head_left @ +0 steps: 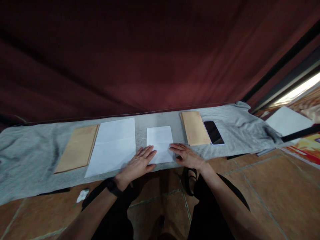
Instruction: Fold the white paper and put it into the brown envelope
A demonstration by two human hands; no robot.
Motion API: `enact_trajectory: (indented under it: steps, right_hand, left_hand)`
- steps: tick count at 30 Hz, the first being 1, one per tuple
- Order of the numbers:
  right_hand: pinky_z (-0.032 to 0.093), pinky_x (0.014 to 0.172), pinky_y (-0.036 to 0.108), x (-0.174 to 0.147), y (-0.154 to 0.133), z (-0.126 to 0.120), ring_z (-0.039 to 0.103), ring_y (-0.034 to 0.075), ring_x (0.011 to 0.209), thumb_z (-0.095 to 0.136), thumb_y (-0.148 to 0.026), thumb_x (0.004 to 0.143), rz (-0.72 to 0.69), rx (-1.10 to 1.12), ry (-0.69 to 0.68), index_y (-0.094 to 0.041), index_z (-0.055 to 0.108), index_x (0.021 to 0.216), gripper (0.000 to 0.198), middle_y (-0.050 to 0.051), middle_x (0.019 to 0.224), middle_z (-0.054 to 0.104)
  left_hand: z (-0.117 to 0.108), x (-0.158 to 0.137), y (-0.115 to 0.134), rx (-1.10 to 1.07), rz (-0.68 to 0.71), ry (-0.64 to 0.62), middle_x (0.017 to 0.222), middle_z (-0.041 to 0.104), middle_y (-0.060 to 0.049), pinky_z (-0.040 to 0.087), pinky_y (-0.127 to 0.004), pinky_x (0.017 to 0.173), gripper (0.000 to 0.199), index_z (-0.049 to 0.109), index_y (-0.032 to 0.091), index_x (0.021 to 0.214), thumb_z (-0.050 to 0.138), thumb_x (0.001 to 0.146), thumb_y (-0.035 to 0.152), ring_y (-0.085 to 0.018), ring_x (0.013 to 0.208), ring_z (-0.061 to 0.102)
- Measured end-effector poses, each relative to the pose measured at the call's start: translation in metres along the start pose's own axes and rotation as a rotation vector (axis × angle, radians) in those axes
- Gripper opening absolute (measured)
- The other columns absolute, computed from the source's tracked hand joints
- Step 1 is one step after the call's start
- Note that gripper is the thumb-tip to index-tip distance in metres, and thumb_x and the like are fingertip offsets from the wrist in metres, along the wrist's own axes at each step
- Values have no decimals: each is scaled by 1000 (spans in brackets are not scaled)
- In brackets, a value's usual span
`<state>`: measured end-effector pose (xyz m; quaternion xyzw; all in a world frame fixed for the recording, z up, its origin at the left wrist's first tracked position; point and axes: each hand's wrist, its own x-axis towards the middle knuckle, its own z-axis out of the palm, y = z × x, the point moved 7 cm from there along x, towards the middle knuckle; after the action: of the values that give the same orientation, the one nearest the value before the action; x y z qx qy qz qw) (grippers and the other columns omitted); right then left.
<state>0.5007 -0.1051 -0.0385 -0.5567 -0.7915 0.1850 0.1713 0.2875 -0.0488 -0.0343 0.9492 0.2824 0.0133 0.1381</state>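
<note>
A smaller white sheet of paper (160,138), which looks folded, lies flat in front of me on the grey cloth. My left hand (141,160) rests at its left edge, fingers stretched out and fingertips on the paper. At the opposite edge my right hand (186,155) lies with extended fingers, the tips touching the paper's right side. Neither hand grips anything. Left of my left hand is a large white sheet (115,143), and beyond it a stack of brown envelopes (77,146). Another stack of brown envelopes (196,128) sits just past my right hand.
A phone (214,132) with a dark screen lies right of the envelopes. Grey cloth (30,150) covers the narrow bench. A dark red curtain (160,66) hangs behind it. Crumpled white tissue (82,195) is on the tiled floor; a white board-like sheet (288,121) stands far right.
</note>
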Motion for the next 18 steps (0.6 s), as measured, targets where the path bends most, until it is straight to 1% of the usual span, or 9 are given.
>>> enact_trajectory:
  steps: [4,7,9,12,14,16,18]
  right_hand:
    - [34,121,45,3,-3,-2,46,22,142,61,-16,87,-8,-11,36,-24,53,145,59,8,153,51]
    - [32,121,46,3,-6,-3,44,22,143,62,-20,89,-9,-12,20,-24,53,145,56,9,154,49]
    - [30,122,47,2,-8,-3,43,24,144,64,-28,91,-1,-14,-4,-24,52,145,56,9,155,47]
    - [28,123,48,1,-10,-3,39,26,147,71,-44,88,4,-11,-46,-25,51,147,65,9,158,44]
    - [27,123,48,0,-9,-1,37,27,147,74,-49,85,1,-8,-56,-26,50,148,71,9,159,43]
    - [29,122,48,2,-7,-1,39,25,146,74,-44,86,3,-11,-35,-27,51,147,67,8,157,45]
    - [33,121,47,4,-4,-1,45,23,143,71,-29,89,-1,-16,5,-27,54,144,58,8,153,50]
  left_hand:
    - [-1,0,4,13,29,37,158,42,-13,27,-46,123,50,51,21,143,54,96,38,-26,147,39]
    - [1,0,11,40,23,39,155,47,-16,32,-46,121,47,52,18,141,52,96,32,-27,144,44]
    - [1,2,17,60,9,37,154,48,-17,34,-45,119,47,53,16,140,53,94,27,-29,142,46]
    - [-3,5,21,46,-14,61,150,53,-16,35,-45,119,47,54,17,139,51,92,20,-28,139,49]
    - [-6,8,19,9,-29,76,144,59,-13,37,-43,117,44,57,18,135,47,92,16,-25,135,54]
    - [-8,10,14,-19,-43,86,139,64,-12,41,-42,115,42,61,19,131,43,93,13,-23,130,58]
    - [-9,9,11,-28,-44,99,137,65,-11,43,-42,113,42,62,20,129,42,93,10,-22,128,59]
